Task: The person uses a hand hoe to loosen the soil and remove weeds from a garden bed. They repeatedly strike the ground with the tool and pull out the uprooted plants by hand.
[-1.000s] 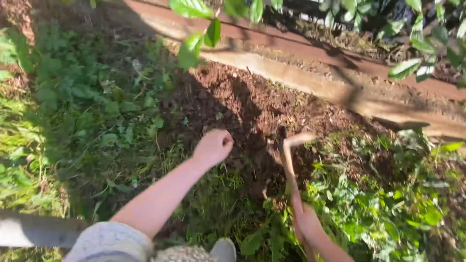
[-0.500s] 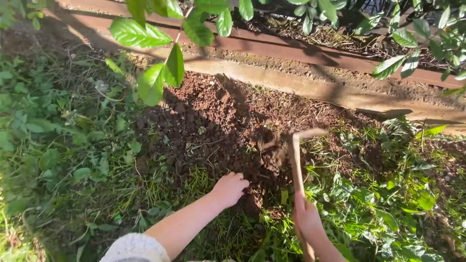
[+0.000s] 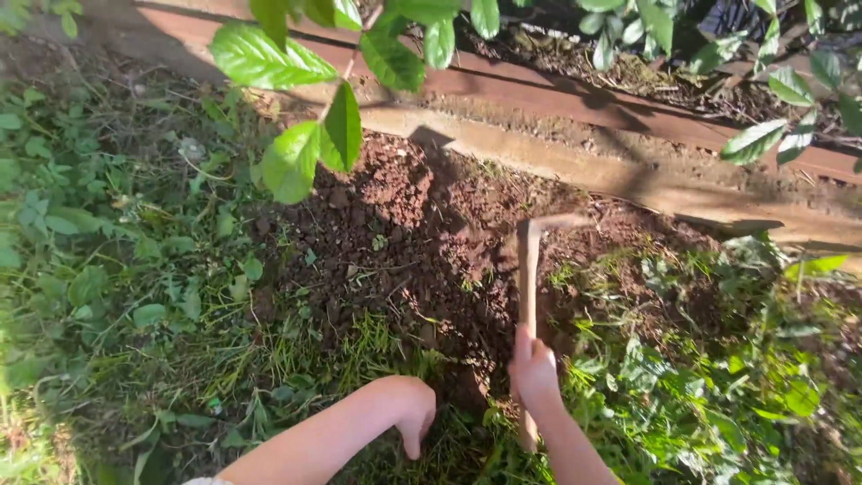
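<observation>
Wooden hoe (image 3: 528, 269) with a long straight handle, over the crumbly brown dirt patch (image 3: 395, 233), right hand (image 3: 533, 370) wrapped tight around it, left hand (image 3: 409, 409) curled, in grass beside the dirt.

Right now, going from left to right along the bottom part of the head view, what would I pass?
Green weeds and grass → left hand → right hand gripping the wooden-handled hoe → leafy weeds.

Bright, low sunlight slants across the ground, glaring on the overhanging leaves (image 3: 296, 153) and the board (image 3: 628, 184) near the top edge. A deep shadow covers the soil (image 3: 395, 233). The tool (image 3: 528, 269) shows slight motion blur.
</observation>
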